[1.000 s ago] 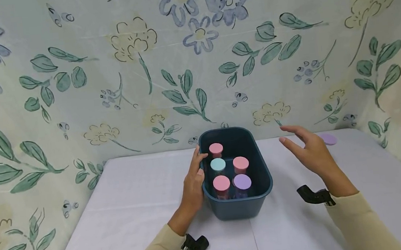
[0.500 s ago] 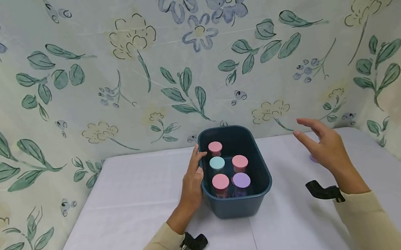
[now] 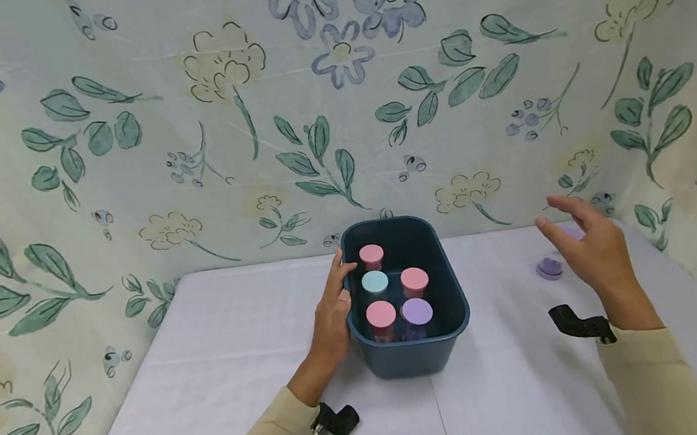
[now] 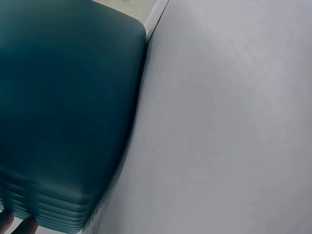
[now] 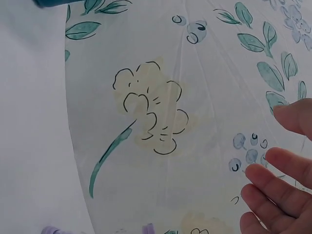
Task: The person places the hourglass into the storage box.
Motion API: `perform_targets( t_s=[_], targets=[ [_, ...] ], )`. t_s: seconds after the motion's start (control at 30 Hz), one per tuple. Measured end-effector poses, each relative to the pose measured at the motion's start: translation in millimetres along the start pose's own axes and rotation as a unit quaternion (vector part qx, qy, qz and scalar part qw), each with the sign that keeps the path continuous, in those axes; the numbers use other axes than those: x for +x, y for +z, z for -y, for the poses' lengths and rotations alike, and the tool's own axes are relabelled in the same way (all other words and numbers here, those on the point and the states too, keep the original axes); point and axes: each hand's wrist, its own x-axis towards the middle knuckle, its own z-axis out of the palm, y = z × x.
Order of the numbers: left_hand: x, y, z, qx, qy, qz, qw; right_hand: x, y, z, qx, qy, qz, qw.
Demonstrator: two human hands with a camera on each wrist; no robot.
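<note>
A dark blue plastic bin [image 3: 412, 358] stands on the white-covered table, holding several small jars with pink, light blue and purple lids, such as the purple-lidded jar [image 3: 417, 312]. My left hand [image 3: 332, 320] holds the bin's left rim, one finger bent over the edge. In the left wrist view two fingertips [image 4: 25, 226] show at the bin's ridged side. To the right, my right hand [image 3: 600, 249] hovers with fingers and thumb spread apart and nothing between them. Nearest to it is a small purple object [image 3: 549, 268] with a rounded, lobed top, on the table.
Behind the right fingers, a second purple thing [image 3: 572, 232] is partly hidden at the table's back right. A floral-patterned cloth [image 3: 288, 111] hangs right behind the table's far edge. Each wrist carries a black camera mount [image 3: 579, 325].
My right hand has moved to the right, away from the bin, baring the small lobed purple object and partly covering the one behind. My left hand stays at the rim.
</note>
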Motion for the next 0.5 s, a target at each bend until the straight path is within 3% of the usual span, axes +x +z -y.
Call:
perform_targets(
  t_s=[0.5],
  targets=[
    [-0.1,-0.7,-0.2,-0.013,0.007,0.0,0.9999,2.7,-1.7,-27.9,-0.008,0.055,-0.003,0.9984]
  ],
)
